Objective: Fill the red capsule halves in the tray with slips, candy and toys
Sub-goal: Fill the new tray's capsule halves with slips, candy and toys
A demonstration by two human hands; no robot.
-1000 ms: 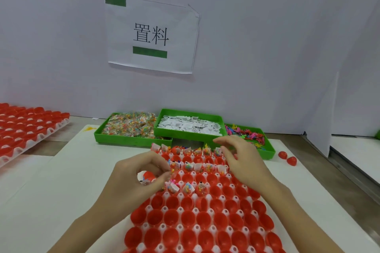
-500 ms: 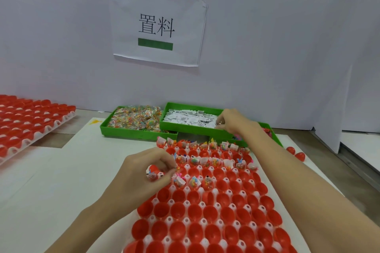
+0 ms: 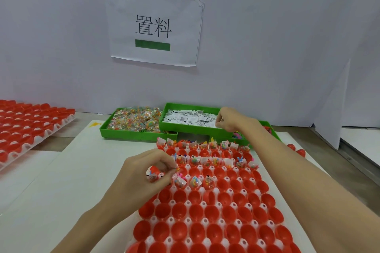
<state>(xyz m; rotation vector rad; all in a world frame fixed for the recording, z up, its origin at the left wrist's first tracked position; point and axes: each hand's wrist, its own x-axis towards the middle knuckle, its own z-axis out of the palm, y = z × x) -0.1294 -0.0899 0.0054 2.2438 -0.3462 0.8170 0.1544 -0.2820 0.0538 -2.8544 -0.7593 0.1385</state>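
A white tray (image 3: pixel 187 204) of red capsule halves lies before me. Its far two rows and part of the third hold slips, candy and toys; the near rows are bare. My left hand (image 3: pixel 148 172) hovers at the tray's left edge, its fingertips pinching a small candy packet (image 3: pixel 153 176) and bits of toy. My right hand (image 3: pixel 230 119) reaches into the green bin of white slips (image 3: pixel 189 118), its fingers curled at the slips in the bin's right end. What they pinch is hidden.
A green bin of candy packets (image 3: pixel 133 121) sits left of the slip bin. A green bin of coloured toys (image 3: pixel 267 129) lies to the right, partly behind my arm. Another tray of red halves (image 3: pixel 26 127) is at far left. Two loose red halves (image 3: pixel 296 150) lie at right.
My right hand left the tray's far row and reached back into the slip bin. My left hand stayed at the tray's left edge with its small items.
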